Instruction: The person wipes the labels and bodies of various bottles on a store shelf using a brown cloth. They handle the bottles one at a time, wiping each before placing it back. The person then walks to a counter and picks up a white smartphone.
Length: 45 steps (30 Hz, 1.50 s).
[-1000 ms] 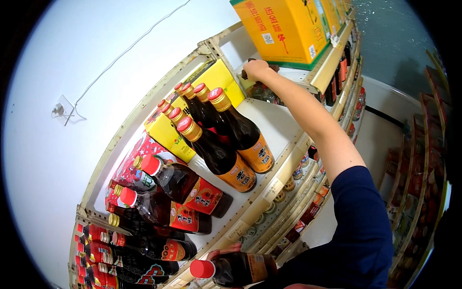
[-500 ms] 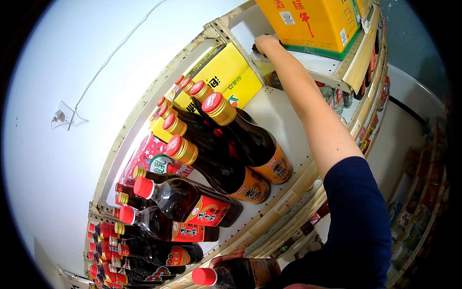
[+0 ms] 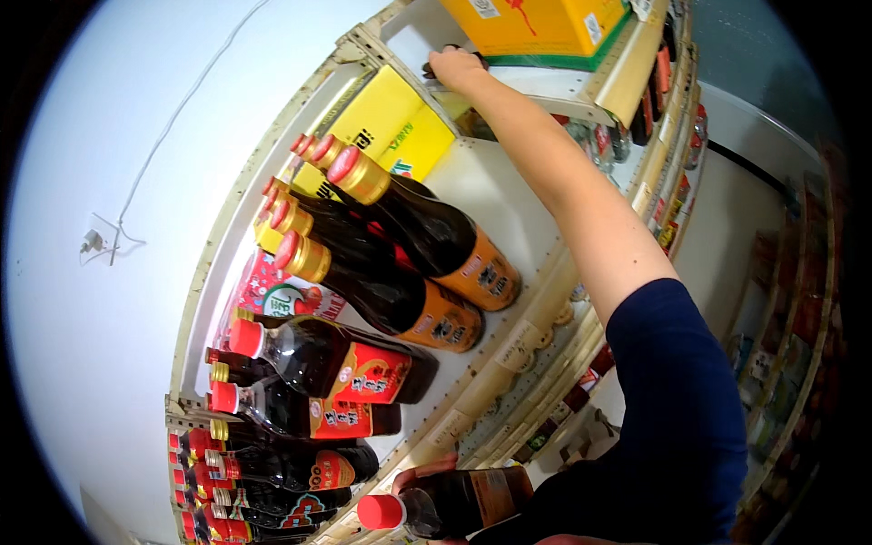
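Note:
My right arm stretches up to the upper shelf. My right hand [image 3: 458, 69] is closed over a dark, crumpled thing [image 3: 430, 70] that looks like a cloth, pressed on the shelf beside a large yellow box [image 3: 536, 29] with a green base. Low in the view, my left hand [image 3: 425, 472] is wrapped round a dark bottle [image 3: 445, 502] with a red cap and an orange-brown label. The bottle lies tilted close to my body, hiding most of that hand. Tall dark bottles [image 3: 427, 222] with red-and-gold tops stand on the shelf to the left of my right arm.
Red-capped bottles [image 3: 318, 363] with red labels stand nearer, with several smaller bottles [image 3: 300, 468] beyond them at lower left. A yellow carton [image 3: 400, 127] leans at the shelf's back. The pale shelf edge [image 3: 518, 350] runs diagonally. Another stocked shelf [image 3: 772, 363] is at right.
The whole view has shifted, so the shelves and boxes appear farther up and left. My right hand stays beside the yellow box; the bottle in my left hand shows slightly higher.

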Each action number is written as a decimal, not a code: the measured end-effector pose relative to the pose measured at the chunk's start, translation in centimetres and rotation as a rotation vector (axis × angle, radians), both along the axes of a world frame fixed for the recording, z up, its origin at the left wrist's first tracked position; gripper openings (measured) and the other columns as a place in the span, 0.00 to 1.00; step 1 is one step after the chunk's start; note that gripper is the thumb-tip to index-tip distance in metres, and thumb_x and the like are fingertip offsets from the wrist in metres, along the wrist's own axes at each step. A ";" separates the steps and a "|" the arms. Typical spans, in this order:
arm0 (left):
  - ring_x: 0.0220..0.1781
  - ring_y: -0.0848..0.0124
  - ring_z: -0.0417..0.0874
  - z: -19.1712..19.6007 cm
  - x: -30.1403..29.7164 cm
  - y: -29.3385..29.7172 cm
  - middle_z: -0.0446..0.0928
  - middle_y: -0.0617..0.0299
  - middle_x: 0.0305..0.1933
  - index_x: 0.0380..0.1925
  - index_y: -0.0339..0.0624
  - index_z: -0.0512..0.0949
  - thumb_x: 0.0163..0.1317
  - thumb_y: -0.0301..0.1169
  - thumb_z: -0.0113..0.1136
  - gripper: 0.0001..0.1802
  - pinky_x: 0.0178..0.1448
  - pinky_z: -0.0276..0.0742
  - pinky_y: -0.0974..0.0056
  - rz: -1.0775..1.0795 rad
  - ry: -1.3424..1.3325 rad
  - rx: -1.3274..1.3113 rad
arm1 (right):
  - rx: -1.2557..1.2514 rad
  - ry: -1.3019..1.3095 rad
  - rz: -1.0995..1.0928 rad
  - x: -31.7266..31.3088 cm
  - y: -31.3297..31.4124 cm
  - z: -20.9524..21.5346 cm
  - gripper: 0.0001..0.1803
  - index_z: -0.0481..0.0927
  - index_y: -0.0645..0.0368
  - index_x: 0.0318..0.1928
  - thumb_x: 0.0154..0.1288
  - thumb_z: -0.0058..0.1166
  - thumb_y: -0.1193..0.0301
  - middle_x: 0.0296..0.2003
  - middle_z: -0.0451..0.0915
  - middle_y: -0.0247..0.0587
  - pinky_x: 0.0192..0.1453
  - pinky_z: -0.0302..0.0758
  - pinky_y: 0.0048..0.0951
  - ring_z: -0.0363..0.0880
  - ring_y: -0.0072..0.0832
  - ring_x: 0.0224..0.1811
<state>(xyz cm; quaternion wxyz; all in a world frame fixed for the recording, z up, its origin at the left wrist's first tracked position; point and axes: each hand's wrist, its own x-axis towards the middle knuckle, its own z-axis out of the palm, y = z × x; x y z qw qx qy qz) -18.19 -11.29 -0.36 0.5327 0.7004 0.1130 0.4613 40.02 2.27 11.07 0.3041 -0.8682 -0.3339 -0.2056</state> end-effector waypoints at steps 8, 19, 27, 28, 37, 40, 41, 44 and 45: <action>0.50 0.45 0.75 -0.5 -2.1 -0.2 0.74 0.42 0.45 0.60 0.39 0.53 0.25 0.58 0.76 0.64 0.58 0.63 0.42 -0.247 -0.195 -0.038 | 0.058 -0.239 0.250 -7.0 -4.5 -1.8 0.12 0.70 0.59 0.45 0.63 0.41 0.69 0.42 0.73 0.55 0.50 0.71 0.43 0.73 0.49 0.48; 0.49 0.46 0.76 1.5 -5.3 -1.6 0.75 0.44 0.43 0.59 0.39 0.55 0.25 0.60 0.76 0.63 0.58 0.65 0.43 -0.225 -0.182 -0.148 | -0.128 0.761 0.638 -16.2 -14.7 -5.7 0.30 0.59 0.66 0.62 0.63 0.48 0.65 0.58 0.66 0.50 0.64 0.60 0.32 0.62 0.34 0.62; 0.50 0.46 0.75 1.2 -6.1 -1.7 0.75 0.44 0.44 0.59 0.39 0.55 0.24 0.59 0.77 0.64 0.58 0.65 0.44 -0.244 -0.193 -0.150 | -0.626 0.405 0.519 -16.0 -15.8 -7.3 0.55 0.54 0.55 0.67 0.37 0.70 0.61 0.66 0.48 0.52 0.67 0.57 0.36 0.53 0.47 0.66; 0.50 0.46 0.75 1.2 -6.0 -1.8 0.75 0.44 0.44 0.59 0.39 0.55 0.24 0.59 0.77 0.64 0.58 0.65 0.44 -0.246 -0.192 -0.163 | -0.598 0.422 0.516 -15.4 -15.9 -7.9 0.54 0.55 0.54 0.66 0.36 0.71 0.62 0.65 0.50 0.51 0.66 0.58 0.37 0.54 0.47 0.66; 0.48 0.54 0.76 1.5 -5.3 -2.1 0.74 0.48 0.43 0.61 0.40 0.55 0.31 0.66 0.68 0.61 0.56 0.70 0.51 -0.196 -0.162 -0.052 | -0.751 0.225 0.385 -10.3 -18.0 -6.8 0.47 0.66 0.52 0.58 0.30 0.72 0.69 0.55 0.68 0.47 0.58 0.67 0.36 0.68 0.45 0.56; 0.48 0.54 0.76 1.2 -5.9 -1.8 0.73 0.47 0.43 0.61 0.40 0.55 0.31 0.67 0.68 0.62 0.57 0.70 0.52 -0.184 -0.132 -0.016 | -0.770 0.064 0.347 -10.5 -17.5 -6.7 0.39 0.71 0.52 0.53 0.31 0.69 0.73 0.49 0.71 0.46 0.53 0.70 0.39 0.70 0.45 0.53; 0.48 0.54 0.76 1.3 -5.9 -1.6 0.73 0.47 0.43 0.61 0.40 0.55 0.31 0.67 0.68 0.62 0.57 0.70 0.52 -0.190 -0.116 0.001 | -0.783 -0.002 0.320 -10.6 -17.6 -6.7 0.36 0.72 0.53 0.50 0.32 0.67 0.74 0.47 0.73 0.45 0.51 0.71 0.40 0.71 0.45 0.52; 0.49 0.48 0.75 1.0 -6.2 -1.4 0.73 0.46 0.44 0.60 0.39 0.54 0.23 0.63 0.74 0.66 0.57 0.67 0.45 -0.229 -0.176 -0.075 | -0.672 -0.258 0.204 -12.1 -17.8 -7.6 0.25 0.75 0.50 0.47 0.43 0.60 0.77 0.45 0.75 0.40 0.47 0.75 0.37 0.74 0.43 0.49; 0.49 0.48 0.75 1.0 -6.3 -1.5 0.73 0.46 0.44 0.61 0.39 0.53 0.23 0.63 0.73 0.66 0.57 0.67 0.45 -0.221 -0.171 -0.071 | -0.648 -0.347 0.160 -12.5 -17.8 -7.8 0.24 0.75 0.49 0.47 0.45 0.60 0.78 0.45 0.75 0.39 0.47 0.75 0.36 0.75 0.41 0.48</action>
